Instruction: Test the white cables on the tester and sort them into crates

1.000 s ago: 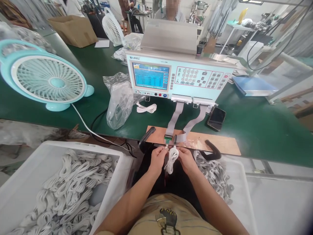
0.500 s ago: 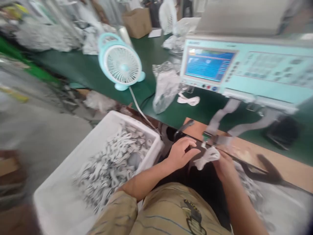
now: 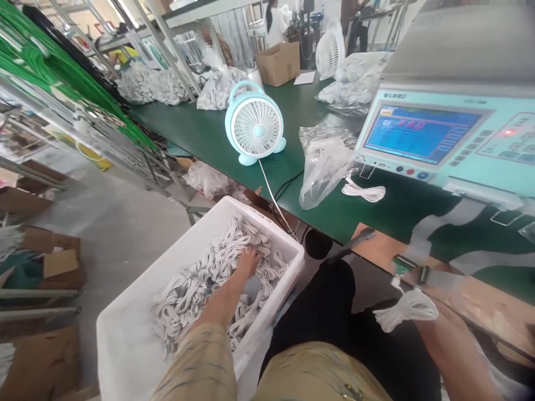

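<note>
Inside a white plastic bin (image 3: 125, 301), my left hand (image 3: 249, 262) reaches down among many coiled white cables (image 3: 184, 295). Its fingertips are buried in the coils, so their grip is hidden. One bundled white cable (image 3: 405, 310) lies over my right hand, and its white plug end meets a small green circuit board (image 3: 401, 266) at the table edge. Only my right forearm (image 3: 460, 351) shows clearly; the fingers are hidden behind that bundle. Wide grey ribbon cables (image 3: 443, 220) run from the board area up to a light-blue tester (image 3: 443, 128) with a lit blue screen.
On the green table (image 3: 200, 131) stand a light-blue fan (image 3: 257, 125), a clear plastic bag (image 3: 321, 167), another coiled white cable (image 3: 363, 190) and a cardboard box (image 3: 278, 64). A black clamp-like handle (image 3: 355, 239) sticks out at the edge. Metal racks and boxes stand left; people are farther back.
My left hand has moved from beside the cable bundle at the table edge, left and down into the bin. The view has swung left. A red light now shows on the tester.
</note>
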`<state>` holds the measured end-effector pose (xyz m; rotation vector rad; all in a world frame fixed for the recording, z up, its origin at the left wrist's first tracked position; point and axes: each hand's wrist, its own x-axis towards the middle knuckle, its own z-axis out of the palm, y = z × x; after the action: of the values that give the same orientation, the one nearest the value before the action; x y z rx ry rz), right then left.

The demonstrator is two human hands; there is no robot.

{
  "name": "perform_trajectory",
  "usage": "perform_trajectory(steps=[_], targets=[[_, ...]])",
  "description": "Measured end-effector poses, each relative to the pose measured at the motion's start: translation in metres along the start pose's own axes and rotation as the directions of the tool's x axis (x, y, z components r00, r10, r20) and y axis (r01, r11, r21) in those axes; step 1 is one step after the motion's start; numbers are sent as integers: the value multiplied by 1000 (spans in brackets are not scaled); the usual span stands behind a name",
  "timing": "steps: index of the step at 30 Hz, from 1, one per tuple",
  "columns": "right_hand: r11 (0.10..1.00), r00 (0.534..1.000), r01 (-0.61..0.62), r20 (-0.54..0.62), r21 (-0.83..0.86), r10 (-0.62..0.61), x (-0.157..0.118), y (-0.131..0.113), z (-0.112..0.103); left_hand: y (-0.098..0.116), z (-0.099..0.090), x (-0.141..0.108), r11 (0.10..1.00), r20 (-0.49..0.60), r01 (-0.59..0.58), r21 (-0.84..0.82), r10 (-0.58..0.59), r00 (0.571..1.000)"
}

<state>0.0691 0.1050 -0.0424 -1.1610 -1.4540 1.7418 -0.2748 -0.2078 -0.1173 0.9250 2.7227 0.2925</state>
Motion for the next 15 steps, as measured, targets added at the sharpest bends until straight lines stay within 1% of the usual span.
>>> perform_trajectory(steps=[2,5,7,9,12,15], targets=[[998,998,-45,-35,45,46,-2,-10,4,-3,1,-5,999,1,-34,10,34,999],[985,990,-115,-69,125,124,-9,-21,9,-11,-2,-6,992,-43,-129,8,130,991],[971,982,-176,-38,162,184,-12,-23,12,-21,1,-1,978,-74,-207,-10,205,976],[957,975,-219,-5,188,224,-12,-24,14,-30,9,7,964,-96,-245,-103,235,967],[951,974,-224,20,213,225,-13,-24,15,-31,15,11,948,-85,-237,-213,223,971],[950,977,-215,52,226,209,-16,-25,15,-19,8,6,949,-18,-211,-233,213,977]])
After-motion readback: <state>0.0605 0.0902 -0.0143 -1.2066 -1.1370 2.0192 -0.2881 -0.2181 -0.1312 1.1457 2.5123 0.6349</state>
